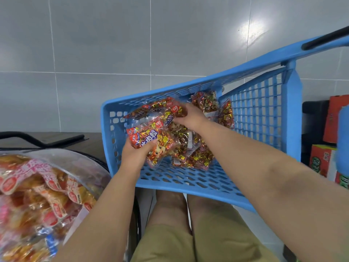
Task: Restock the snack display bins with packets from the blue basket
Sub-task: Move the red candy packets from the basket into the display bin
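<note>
Inside the blue basket [188, 183], the left hand [134, 155] grips one snack packet [151, 143] while the right hand [188, 115] pinches another [172, 110], with many packets left and a display bin [90, 163] nearby already heaped.

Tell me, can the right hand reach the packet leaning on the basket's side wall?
Likely yes: the right hand is in the basket beside the leaning packet, nothing over it, though gripping another packet.

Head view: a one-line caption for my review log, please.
In the blue basket, the left hand grips a red snack packet while the right hand grips a second packet on the pile.
</note>
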The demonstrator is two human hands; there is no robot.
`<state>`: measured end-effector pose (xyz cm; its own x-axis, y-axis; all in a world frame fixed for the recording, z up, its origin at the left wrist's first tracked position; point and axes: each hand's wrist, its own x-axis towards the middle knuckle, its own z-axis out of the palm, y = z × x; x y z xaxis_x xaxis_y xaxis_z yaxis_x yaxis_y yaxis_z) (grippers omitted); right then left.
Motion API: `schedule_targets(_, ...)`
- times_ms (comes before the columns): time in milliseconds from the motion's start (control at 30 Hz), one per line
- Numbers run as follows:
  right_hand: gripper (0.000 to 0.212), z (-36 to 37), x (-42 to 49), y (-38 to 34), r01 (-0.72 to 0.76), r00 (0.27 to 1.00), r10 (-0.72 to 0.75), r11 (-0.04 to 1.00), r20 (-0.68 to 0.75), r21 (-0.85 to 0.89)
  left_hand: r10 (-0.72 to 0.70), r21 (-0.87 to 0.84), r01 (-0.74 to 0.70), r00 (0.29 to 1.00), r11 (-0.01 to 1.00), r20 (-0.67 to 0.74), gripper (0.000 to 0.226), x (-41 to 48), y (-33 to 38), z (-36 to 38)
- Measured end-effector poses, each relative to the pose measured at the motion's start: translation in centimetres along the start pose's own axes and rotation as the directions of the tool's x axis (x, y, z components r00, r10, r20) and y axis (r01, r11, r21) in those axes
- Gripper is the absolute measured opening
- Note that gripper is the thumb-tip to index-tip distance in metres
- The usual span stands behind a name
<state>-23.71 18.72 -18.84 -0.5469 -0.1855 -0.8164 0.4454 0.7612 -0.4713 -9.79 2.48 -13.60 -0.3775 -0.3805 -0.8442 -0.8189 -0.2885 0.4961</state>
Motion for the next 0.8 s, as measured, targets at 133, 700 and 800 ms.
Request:
schedule_targets(133,0.077,-0.1,-0.8,0.7,-0.024,0.998,0.033,0.985,0.052,-0.168,-0.029,-0.102,0.026,0.999,0.994,-0.028,0.042,-1.5,0.4,-0.7)
schedule_targets(700,0.046,-5.2,-18.4,-8.1,0.221,0.971,-0.236,0.949,0.041,0.224,0.128,-0.377,-0.211,0.964,0.902,-0.235,0.031,-17.6,3.4,-6.7)
schedule_targets(800,0.012,-2.5,-21.6,-11.8,0.29,0.936,-0.329,0.924,0.128,0.25,0.15,-0.419,-0.289,0.93,0.861,-0.335,0.036,-21.2,1.8,-10.2)
